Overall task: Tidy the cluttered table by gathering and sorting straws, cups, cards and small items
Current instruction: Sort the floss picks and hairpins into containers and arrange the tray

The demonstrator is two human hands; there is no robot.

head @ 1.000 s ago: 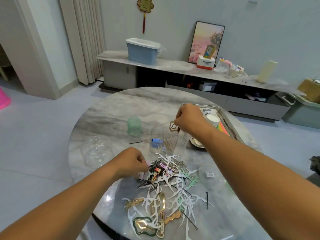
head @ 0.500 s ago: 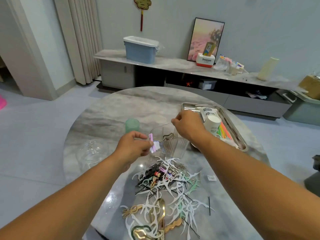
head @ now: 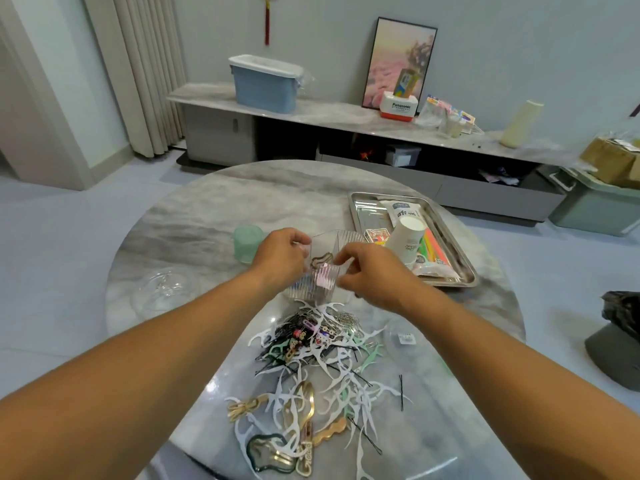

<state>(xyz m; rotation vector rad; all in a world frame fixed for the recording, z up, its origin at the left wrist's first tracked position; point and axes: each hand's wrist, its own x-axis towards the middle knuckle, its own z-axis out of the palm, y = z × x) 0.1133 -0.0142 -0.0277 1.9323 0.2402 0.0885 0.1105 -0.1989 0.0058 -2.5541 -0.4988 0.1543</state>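
A clear ribbed box (head: 322, 289) with compartments stands mid-table. A brown wavy hair clip (head: 320, 260) and a pink clip (head: 325, 280) lie inside it. My left hand (head: 280, 258) grips the box's left wall with curled fingers. From the other side, my right hand (head: 374, 271) pinches its right rim. Nearer me lies a pile (head: 318, 355) of white and green floss picks, black hairpins, paper clips and small coloured clips. Gold hair clips (head: 304, 410) lie at the near edge.
A pale green cup (head: 247, 244) stands left of the box. A metal tray (head: 446, 281) at the right holds a paper cup (head: 407, 237), coloured straws (head: 433, 247) and packets. A clear dome lid (head: 162, 289) sits far left, a small clear lid (head: 405, 336) right of the pile.
My left hand lifted a pink clip from the pile to the box, where the clip now lies. My right hand dropped the brown clip in and moved to the box rim.
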